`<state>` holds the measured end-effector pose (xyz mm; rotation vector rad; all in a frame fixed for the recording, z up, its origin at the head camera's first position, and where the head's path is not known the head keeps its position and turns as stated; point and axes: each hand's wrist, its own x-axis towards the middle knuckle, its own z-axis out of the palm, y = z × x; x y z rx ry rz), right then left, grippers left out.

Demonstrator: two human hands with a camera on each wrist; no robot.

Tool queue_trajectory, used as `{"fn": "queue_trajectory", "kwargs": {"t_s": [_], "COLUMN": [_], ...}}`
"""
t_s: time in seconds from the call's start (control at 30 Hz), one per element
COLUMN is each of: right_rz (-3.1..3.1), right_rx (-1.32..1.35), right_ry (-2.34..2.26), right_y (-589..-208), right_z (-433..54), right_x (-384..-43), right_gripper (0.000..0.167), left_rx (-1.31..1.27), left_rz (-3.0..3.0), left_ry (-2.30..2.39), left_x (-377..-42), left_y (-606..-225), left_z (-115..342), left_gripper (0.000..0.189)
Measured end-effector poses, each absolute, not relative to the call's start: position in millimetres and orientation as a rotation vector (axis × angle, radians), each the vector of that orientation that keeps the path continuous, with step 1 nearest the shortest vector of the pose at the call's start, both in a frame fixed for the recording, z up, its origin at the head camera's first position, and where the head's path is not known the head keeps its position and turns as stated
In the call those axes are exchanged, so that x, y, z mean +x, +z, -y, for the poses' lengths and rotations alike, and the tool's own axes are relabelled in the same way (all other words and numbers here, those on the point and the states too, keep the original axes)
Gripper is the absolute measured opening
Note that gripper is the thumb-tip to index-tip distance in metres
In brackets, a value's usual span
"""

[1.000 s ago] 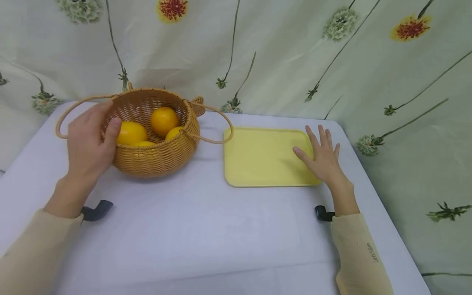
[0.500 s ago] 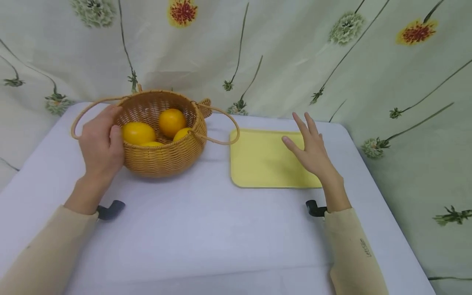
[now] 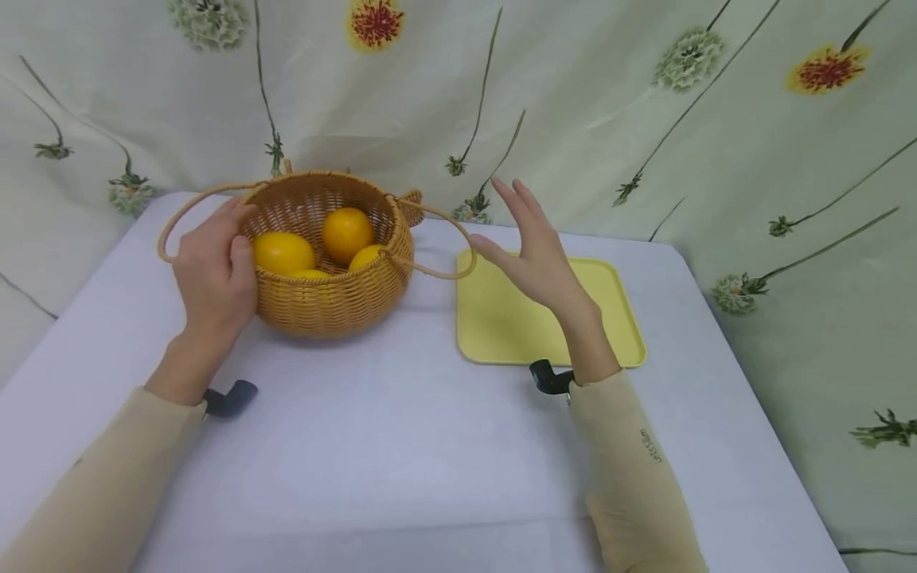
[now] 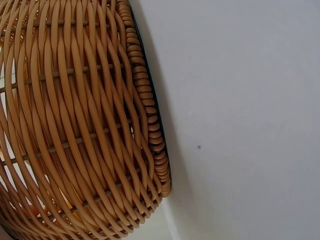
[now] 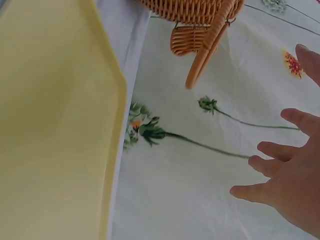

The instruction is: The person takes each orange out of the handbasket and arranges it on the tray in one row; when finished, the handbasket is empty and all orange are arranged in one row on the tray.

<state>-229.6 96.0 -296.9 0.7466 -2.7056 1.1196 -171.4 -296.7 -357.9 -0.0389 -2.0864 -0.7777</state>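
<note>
— Can we read any writing?
— "Lets" on the right sleeve (image 3: pixel 641 469); the remaining letters are too small for us.
— Where do we see the basket (image 3: pixel 325 306)?
— Left of the tray (image 3: pixel 602 302), mouth up, its handle-to-handle axis running sideways toward the tray. The left hand (image 3: pixel 218 267) grips its side away from the tray.
— And the right hand (image 3: pixel 533 263)?
— Fingers spread, holding nothing, raised above the tray; we see it has shifted toward the tray's basket side.
</note>
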Motion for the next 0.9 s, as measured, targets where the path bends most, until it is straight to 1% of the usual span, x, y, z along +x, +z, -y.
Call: {"fn": "queue_trajectory", "kwargs": {"t_s": [0.33,0.5,0.67,0.9], "right_rz": [2.687,2.726,2.783,2.816], "right_rx": [0.924,1.017,1.067,1.107], "right_ry": [1.105,1.061,1.036,1.036], "right_y": [-274,-267,-271,-283], "right_z": [-27,5,25,40], "right_x": [-231,-230,-226,-222], "right_gripper": [0.085,0.084,0.081,0.081], "left_rx": [-0.017,-0.010,-0.007,-0.011], "left_rz": [2.097,2.097,2.088,2.083], "left_ry": [-0.788,-0.790,-0.798,-0.799], "left_x": [-170,-168,-170,-170], "left_y": [-355,-357,-358,-356], "left_z": [295,296,295,295], "left_gripper": [0.051,0.051,0.050,0.050]}}
